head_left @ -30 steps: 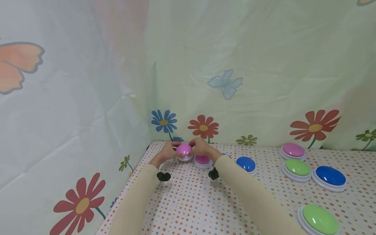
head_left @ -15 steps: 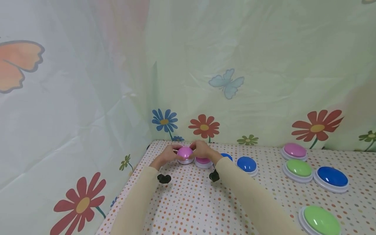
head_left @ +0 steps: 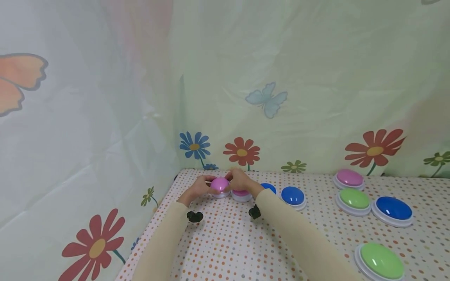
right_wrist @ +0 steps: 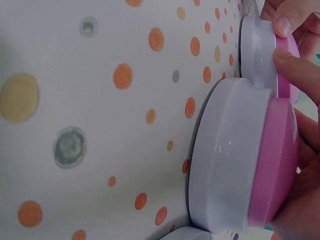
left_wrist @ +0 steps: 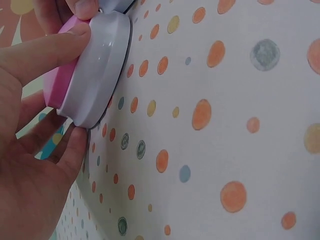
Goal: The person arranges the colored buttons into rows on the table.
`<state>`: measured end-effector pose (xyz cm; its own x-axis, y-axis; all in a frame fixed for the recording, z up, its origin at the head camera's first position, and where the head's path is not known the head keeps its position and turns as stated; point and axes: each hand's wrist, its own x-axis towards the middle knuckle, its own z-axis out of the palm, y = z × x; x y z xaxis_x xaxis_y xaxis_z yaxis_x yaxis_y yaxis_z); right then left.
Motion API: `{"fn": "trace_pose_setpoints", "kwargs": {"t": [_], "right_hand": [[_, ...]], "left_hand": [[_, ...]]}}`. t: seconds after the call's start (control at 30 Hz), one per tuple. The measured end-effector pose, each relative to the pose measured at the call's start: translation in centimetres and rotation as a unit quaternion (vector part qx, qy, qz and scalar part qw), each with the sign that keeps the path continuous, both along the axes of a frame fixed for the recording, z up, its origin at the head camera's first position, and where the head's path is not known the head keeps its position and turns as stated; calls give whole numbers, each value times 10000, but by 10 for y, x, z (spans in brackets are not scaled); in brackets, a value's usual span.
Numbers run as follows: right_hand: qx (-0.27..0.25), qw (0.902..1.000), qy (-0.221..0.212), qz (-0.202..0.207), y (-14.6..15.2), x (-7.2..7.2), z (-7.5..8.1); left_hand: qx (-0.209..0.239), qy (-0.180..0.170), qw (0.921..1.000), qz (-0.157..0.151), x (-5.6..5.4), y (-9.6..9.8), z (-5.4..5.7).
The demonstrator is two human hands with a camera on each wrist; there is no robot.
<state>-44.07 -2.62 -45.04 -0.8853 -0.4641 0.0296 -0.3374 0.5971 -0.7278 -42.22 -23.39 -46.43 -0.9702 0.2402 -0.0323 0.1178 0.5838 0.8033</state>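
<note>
A pink dome push button (head_left: 220, 184) with a white round base sits at the far left of the dotted table, between both hands. My left hand (head_left: 199, 186) grips its left side; in the left wrist view the thumb lies across the rim where dome and white base (left_wrist: 97, 70) meet, other fingers curled round the far side. My right hand (head_left: 241, 182) grips the opposite side, its thumb on the edge of the dome (right_wrist: 286, 85). Right beside it stands a second pink button (head_left: 241, 195), partly covered by my right hand in the head view.
Two blue buttons (head_left: 292, 196) continue the row to the right, one partly behind the right sleeve. Farther right stand a pink button (head_left: 349, 177), a green button (head_left: 354, 199), a blue button (head_left: 393, 208) and a nearer green button (head_left: 382, 260). A flowered curtain (head_left: 316, 97) closes off the back.
The gripped pink button has shifted slightly down in the head view, level with the second pink button, both hands moving with it. The other buttons stay put.
</note>
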Motion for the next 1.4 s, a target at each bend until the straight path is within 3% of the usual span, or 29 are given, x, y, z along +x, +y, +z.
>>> {"fn": "trace_pose_setpoints", "kwargs": {"t": [0.37, 0.57, 0.9, 1.07, 1.2, 1.4], "right_hand": [[64, 10000, 39, -14, 1, -2, -1], [21, 10000, -9, -78, 1, 3, 5], [7, 10000, 95, -26, 5, 8, 7], [66, 9995, 288, 113, 23, 8, 20], [128, 9980, 573, 235, 42, 10, 37], [283, 9919, 1116, 534, 71, 24, 65]], "left_hand": [[-10, -6, 10000, -4, 3, 2, 3], [-19, -11, 9999, 152, 3, 3, 2], [36, -264, 9995, 147, 5, 8, 0], [-42, -242, 9997, 20, 7, 11, 1], [-88, -7, 9999, 100, 9, 10, 6], [-49, 632, 9980, 11, 16, 8, 31]]}}
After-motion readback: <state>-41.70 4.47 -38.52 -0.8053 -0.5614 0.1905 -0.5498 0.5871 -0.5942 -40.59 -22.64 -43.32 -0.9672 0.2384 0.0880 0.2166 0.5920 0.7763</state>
